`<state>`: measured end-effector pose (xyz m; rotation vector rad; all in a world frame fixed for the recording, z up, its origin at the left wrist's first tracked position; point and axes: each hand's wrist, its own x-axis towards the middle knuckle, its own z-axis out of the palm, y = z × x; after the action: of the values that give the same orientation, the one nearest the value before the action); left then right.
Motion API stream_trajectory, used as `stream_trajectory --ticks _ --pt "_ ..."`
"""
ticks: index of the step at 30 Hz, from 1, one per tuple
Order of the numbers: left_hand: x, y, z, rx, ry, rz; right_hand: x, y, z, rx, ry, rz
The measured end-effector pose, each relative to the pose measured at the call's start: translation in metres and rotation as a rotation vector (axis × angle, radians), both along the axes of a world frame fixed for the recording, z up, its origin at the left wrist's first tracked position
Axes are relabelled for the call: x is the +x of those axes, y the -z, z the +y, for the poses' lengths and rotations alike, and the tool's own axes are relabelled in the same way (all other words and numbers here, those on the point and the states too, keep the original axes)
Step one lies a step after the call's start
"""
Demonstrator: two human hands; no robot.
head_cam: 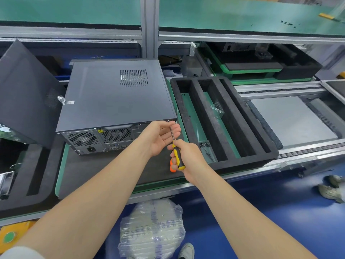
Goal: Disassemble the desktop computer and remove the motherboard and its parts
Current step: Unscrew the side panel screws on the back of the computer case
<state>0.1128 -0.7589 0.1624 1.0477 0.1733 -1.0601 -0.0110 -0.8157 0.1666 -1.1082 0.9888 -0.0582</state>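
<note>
A dark grey desktop computer case (115, 96) lies on its side on a black foam pad, its rear panel with fans and ports facing me. My right hand (186, 156) grips a screwdriver (177, 156) with a yellow, black and orange handle; its shaft points up to a screw (168, 120) at the case's rear top right corner. My left hand (160, 135) is cupped palm-up just under that corner, its fingertips touching the shaft near the screw.
A black foam tray (220, 118) with long slots stands right of the case, holding small screws and a plastic bag. Another dark case panel (26, 101) leans at the left. A grey panel (291, 120) lies on the conveyor at right. Bubble wrap lies on the blue floor.
</note>
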Motion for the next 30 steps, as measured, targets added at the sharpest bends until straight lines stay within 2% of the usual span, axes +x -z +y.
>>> stream_trajectory --ticks 8,17,23,30 --pt "-0.008 0.001 -0.005 0.007 -0.075 0.043 -0.004 0.001 0.0 -0.01 -0.039 0.004" --pt "-0.001 0.01 0.033 -0.051 -0.196 0.004 -0.012 0.007 0.01 -0.032 -0.27 0.044" --pt "0.014 0.011 0.087 -0.104 -0.453 0.094 0.009 0.006 0.04 0.066 -0.404 -0.008" --pt "0.024 0.01 0.151 -0.148 -0.556 0.101 0.04 -0.007 0.085 0.309 -0.488 -0.171"
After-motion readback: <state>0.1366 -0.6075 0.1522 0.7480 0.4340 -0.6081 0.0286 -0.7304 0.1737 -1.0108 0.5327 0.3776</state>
